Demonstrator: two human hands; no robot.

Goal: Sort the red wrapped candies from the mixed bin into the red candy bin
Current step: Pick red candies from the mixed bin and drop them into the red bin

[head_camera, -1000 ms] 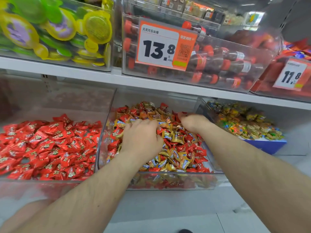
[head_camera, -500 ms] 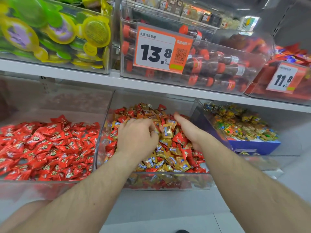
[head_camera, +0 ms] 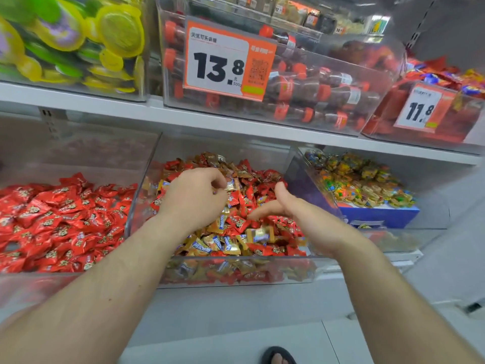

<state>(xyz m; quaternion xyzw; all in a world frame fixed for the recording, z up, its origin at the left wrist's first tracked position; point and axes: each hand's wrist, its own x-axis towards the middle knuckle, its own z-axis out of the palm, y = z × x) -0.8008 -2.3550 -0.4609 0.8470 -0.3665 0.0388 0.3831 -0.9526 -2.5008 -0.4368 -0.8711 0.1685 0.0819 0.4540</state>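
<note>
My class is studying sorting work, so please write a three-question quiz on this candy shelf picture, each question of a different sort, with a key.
1. True or false: both hands are over the mixed bin.
2. The red candy bin lies on which side of the mixed bin? A left, B right, C above.
3. Fill in: the orange price tag above the mixed bin reads ___.

Key: 1 true: left hand and right hand are both there. 2 A. 3 13.8.

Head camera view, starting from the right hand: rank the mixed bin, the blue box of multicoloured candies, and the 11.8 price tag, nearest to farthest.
1. mixed bin: the right hand is inside it, over the candies.
2. blue box: just to the right, in the neighbouring bin.
3. 11.8 price tag: upper shelf, far right.
</note>
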